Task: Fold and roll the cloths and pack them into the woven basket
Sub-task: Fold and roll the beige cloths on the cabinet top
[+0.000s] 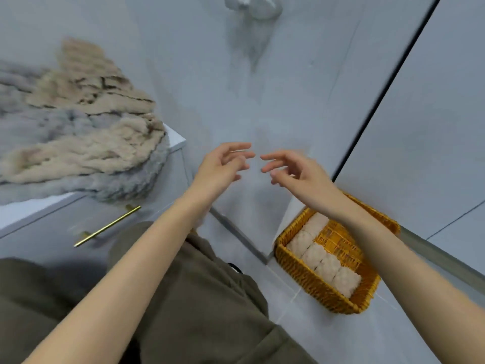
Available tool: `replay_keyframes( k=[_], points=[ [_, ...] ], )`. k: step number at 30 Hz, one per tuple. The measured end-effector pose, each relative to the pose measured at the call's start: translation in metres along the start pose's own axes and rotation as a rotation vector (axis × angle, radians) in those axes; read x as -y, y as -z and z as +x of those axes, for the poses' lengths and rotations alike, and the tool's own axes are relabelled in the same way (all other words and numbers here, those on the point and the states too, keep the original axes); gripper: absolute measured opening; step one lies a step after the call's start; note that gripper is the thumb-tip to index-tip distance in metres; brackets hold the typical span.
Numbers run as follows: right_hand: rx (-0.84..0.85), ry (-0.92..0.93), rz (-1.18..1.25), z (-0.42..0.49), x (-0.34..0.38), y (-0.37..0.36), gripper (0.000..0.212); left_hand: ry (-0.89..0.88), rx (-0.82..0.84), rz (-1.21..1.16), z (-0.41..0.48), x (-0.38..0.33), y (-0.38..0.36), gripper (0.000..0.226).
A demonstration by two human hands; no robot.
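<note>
Left hand (223, 164) and right hand (296, 172) raised in mid-air, fingertips facing and near but apart. The fingers (240, 147) of both are loosely curled and spread — neither holds or touches anything. Unfolded cloths (86, 143), beige and grey, lie heaped on the cabinet (175, 139) top, overhanging its front edge above a brass handle (107, 227). Woven basket (301, 279) on the floor by the wall — rolled cloths (322, 261) in a row along one long side.

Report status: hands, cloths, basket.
Left hand, right hand open, empty, mid-air. Basket on floor, one row of rolls inside. Cloths piled on counter. Nothing blocking.
</note>
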State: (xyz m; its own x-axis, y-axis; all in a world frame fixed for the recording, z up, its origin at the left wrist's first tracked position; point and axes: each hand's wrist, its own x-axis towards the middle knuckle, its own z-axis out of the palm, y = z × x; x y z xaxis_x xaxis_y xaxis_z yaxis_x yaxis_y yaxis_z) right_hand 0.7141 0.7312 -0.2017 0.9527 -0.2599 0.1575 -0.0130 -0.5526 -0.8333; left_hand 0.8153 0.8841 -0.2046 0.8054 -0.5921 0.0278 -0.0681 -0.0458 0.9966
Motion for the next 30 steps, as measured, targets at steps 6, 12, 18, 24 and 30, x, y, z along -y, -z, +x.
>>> replay_keyframes(
  k=[6,12,18,24,30],
  points=[
    [0.095,0.132,0.013,0.055,0.071,-0.055,0.027,-0.049,-0.267,-0.033,-0.029,-0.036,0.104,0.023],
    [0.211,0.249,0.05,0.099,0.131,-0.112,0.026,-0.046,-0.486,-0.014,-0.067,-0.053,0.198,0.021],
    [0.279,0.302,0.003,0.144,0.158,-0.176,0.025,-0.05,-0.659,0.073,-0.086,-0.041,0.261,0.026],
    [0.382,0.308,-0.326,0.184,0.135,-0.224,0.039,-0.026,-0.694,0.438,-0.067,0.002,0.292,0.029],
    [0.328,0.373,-0.396,0.197,0.109,-0.24,0.039,0.143,-0.639,0.894,-0.036,0.039,0.302,0.048]
  ],
)
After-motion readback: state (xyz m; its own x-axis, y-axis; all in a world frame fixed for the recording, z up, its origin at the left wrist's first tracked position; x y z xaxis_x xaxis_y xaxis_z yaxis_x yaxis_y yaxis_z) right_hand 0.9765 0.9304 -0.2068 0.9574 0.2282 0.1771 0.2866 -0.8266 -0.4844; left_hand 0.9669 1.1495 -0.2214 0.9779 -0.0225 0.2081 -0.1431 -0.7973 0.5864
